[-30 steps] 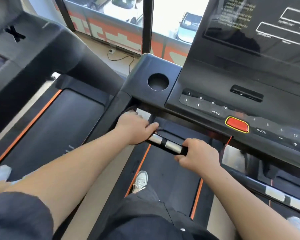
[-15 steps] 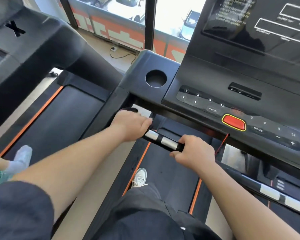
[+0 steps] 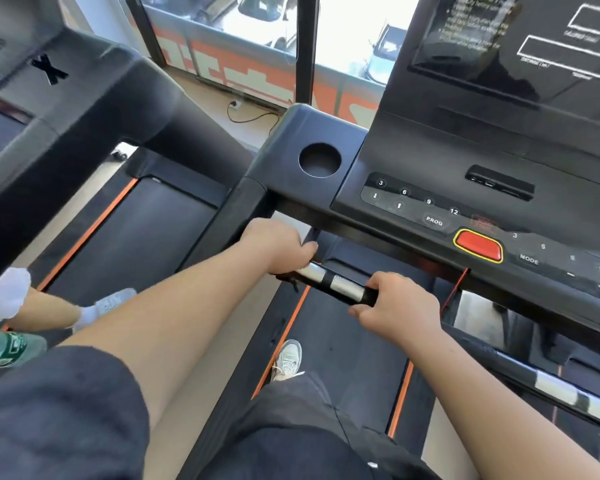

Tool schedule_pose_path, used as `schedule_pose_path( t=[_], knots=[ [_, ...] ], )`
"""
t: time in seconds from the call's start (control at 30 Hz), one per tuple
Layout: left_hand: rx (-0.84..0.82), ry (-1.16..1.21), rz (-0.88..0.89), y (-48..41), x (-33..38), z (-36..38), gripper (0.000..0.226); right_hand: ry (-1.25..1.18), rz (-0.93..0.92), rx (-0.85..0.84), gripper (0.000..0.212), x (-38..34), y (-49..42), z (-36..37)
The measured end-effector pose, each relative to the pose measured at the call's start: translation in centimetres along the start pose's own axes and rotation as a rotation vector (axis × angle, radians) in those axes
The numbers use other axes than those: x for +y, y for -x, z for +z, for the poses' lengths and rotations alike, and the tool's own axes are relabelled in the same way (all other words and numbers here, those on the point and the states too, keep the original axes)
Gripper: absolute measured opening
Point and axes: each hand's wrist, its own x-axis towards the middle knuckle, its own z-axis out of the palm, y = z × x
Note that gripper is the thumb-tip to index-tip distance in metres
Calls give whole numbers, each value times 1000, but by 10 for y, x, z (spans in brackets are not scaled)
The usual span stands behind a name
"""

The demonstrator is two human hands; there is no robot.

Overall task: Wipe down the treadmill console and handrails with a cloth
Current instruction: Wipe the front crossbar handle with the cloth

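A black treadmill console (image 3: 413, 161) with a button strip, a red stop button (image 3: 477, 244) and a dark screen (image 3: 534, 39) fills the upper right. Below it runs a short black handrail (image 3: 338, 285) with two silver sensor plates. My left hand (image 3: 279, 249) grips the handrail's left end, fingers curled over it. My right hand (image 3: 399, 308) grips its right end. No cloth shows in either hand. A second handrail (image 3: 565, 396) with silver plates lies at the lower right.
A round cup holder (image 3: 320, 160) sits left of the buttons. A second treadmill (image 3: 84, 109) stands to the left, where another person's leg and shoe (image 3: 113, 301), a white cloth (image 3: 4, 296) and a green bottle (image 3: 4, 348) show. My shoe (image 3: 288, 360) is on the belt.
The view has shifted slightly down and left. Both hands keep hold of the handrail. The other person's leg, white cloth and green bottle have come further into view at the left.
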Motion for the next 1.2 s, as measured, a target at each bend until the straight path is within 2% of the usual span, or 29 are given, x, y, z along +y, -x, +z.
schedule_pose_path(
  t=[0.07, 0.17, 0.2, 0.23, 0.3, 0.37, 0.4, 0.5, 0.53, 0.6, 0.7, 0.77, 0.83, 0.87, 0.97, 1.0, 1.03, 1.1, 1.17, 1.2],
  knots=[
    [43, -4, -9, 0, 9, 4, 60, 0, -1, 1, 39, 0, 1, 0],
    [463, 40, 91, 37, 14, 53, 27, -14, -5, 5, 39, 2, 0, 2],
    [601, 108, 116, 50, 13, 73, 28, -15, -6, 6, 40, 2, 0, 3],
    [650, 151, 140, 59, 11, 86, 37, -19, -6, 4, 40, 3, 0, 3],
    [662, 133, 178, 59, 0, 90, 43, -34, -6, 3, 39, 3, -1, 4],
    [636, 24, 201, 42, -7, 68, 31, -42, -4, 4, 36, 3, -3, 5],
    [579, -15, 201, 32, -9, 51, 29, -43, 1, 4, 35, 2, -4, 5],
    [214, -54, 67, 8, -1, 9, 29, -49, 14, 1, 32, 3, -6, 5],
    [176, -36, 17, 6, 6, 8, 29, -48, 13, 3, 31, 3, -6, 5],
    [263, -67, 12, 20, 24, 20, 28, -47, 8, 16, 33, 3, -5, 6],
    [615, 165, 137, 46, 34, 67, 30, -47, -1, 34, 39, 5, -5, 9],
    [614, 204, 203, 53, 24, 71, 38, -54, -6, 36, 39, 5, -4, 9],
    [490, 115, 281, 39, 10, 48, 39, -53, -5, 31, 38, 4, -5, 9],
    [354, 74, 278, 31, 6, 30, 42, -53, -1, 26, 37, 4, -5, 8],
    [14, 18, 128, 7, 9, -4, 52, -60, 11, 3, 33, 3, -4, 6],
    [3, -1, 90, 5, 15, -5, 51, -63, 15, 2, 32, 2, -4, 6],
    [74, -27, 104, 8, 23, 2, 47, -65, 18, 5, 32, 2, -4, 5],
    [325, 36, 162, 30, 37, 33, 40, -65, 23, 13, 32, 1, -4, 6],
    [446, 207, 250, 58, 40, 67, 46, -64, 29, 13, 31, 1, -5, 7],
    [453, 218, 291, 70, 37, 80, 54, -66, 32, 9, 31, 1, -6, 7]
  ],
)
